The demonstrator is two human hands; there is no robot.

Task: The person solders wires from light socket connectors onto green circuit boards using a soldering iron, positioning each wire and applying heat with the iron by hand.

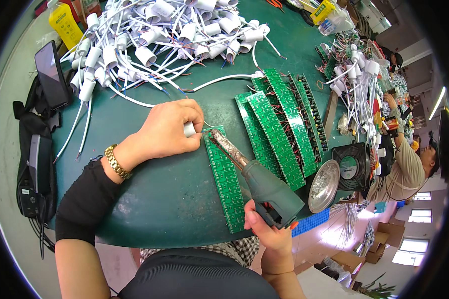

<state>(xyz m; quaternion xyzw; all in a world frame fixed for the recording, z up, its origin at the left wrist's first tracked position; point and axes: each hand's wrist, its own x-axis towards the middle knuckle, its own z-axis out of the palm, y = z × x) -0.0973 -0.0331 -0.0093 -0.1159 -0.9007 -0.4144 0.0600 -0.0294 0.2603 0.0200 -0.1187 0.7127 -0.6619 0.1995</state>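
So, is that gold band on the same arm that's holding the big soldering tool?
No, the gold band sits at the wrist of the left hand, while the right hand grips the soldering tool.

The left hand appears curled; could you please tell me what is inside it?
Part of a white rounded piece shows inside the left hand. The curled fingers cover the rest, so its full shape and anything else they enclose cannot be seen.

A single head-worn fisheye looks steeply down from above the near edge of the table [159, 199], facing across it and close enough that it fills the middle, with the floor [304, 254] right of the table also taken in.
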